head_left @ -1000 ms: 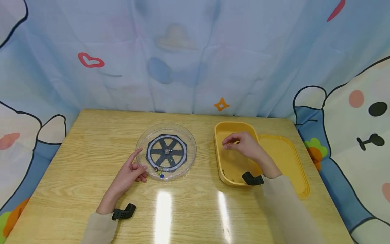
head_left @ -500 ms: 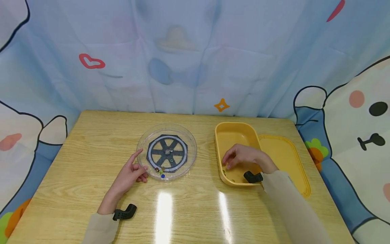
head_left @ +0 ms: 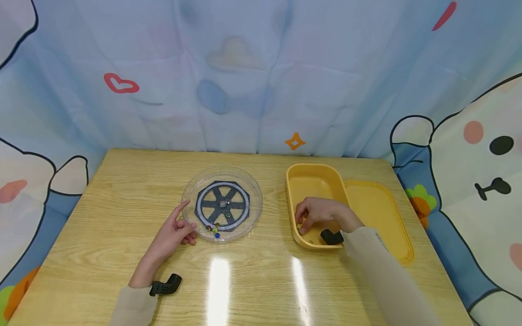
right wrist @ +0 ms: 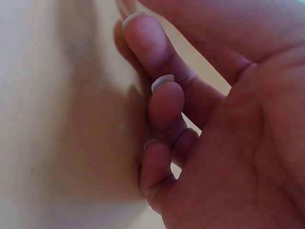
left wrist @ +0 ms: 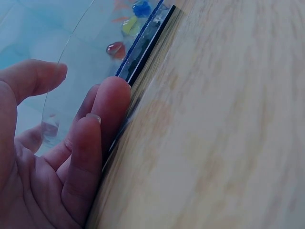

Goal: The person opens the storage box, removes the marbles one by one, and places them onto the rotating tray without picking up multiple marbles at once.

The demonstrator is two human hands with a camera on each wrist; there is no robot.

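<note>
Resting at the left rim of a round clear dish (head_left: 255,203), the left hand (head_left: 174,232) has its thumb and forefinger spread wide apart. The dish sits on the desk (head_left: 134,190) — a blue bead (head_left: 217,235), a yellow bead (left wrist: 130,26) and a reddish bead (left wrist: 116,50) lie near its front edge, and a dark spoked wheel (head_left: 237,205) shows within its outline. The right hand (head_left: 321,211) is down inside the yellow box (head_left: 311,179), fingers curled by its left wall — whether they pinch anything, I cannot tell. A yellow lid (head_left: 377,203) lies just right of the box.
</note>
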